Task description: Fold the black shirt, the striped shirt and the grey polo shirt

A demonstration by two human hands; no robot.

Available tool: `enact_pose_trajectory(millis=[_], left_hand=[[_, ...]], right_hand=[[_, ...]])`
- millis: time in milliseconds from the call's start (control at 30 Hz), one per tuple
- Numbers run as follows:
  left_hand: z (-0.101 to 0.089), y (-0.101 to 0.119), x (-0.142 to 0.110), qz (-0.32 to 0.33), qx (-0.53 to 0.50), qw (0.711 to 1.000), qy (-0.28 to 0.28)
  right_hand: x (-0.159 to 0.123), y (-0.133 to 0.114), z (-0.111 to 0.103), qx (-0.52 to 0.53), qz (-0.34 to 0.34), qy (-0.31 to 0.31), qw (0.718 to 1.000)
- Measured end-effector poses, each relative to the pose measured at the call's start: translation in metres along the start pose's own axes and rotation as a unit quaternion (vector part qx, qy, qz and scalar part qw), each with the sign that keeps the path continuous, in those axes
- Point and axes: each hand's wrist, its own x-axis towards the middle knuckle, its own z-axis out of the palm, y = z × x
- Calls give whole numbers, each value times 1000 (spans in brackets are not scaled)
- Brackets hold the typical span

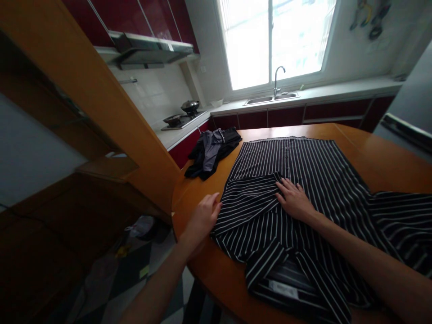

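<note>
No text is legible: 1 white label (283, 289) inside the striped shirt's (310, 166) collar (265, 265), nearer the camera than the right hand (295, 200), is too blurred.

1 striped collared shirt (313, 166), 2 bare hands (295, 202), 1 wooden table (194, 198), 1 dark clothes heap (212, 150), 2 pans (190, 106), 1 stove (185, 120), 1 range hood (151, 53), 1 double-basin sink (259, 100), 1 faucet (276, 85), 1 two-pane window (248, 45) in view.

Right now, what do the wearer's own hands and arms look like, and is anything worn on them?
The left hand and right hand are ungloved. Both visible forearms are uncovered, with no sleeve, watch or bracelet showing.
</note>
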Motion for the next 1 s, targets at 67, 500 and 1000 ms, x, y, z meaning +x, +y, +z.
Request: enact_pose_trajectory(millis=[67, 500, 1000], left_hand=[[16, 8, 23, 97, -2, 995, -31], [47, -31, 31, 100, 73, 976, -180], [74, -20, 244, 16, 4, 1000, 11]], right_hand=[[0, 0, 0, 3, 0, -2, 1000], [-2, -4, -4, 22, -1, 3, 1000], [-2, -8, -10, 25, 5, -1, 1000]])
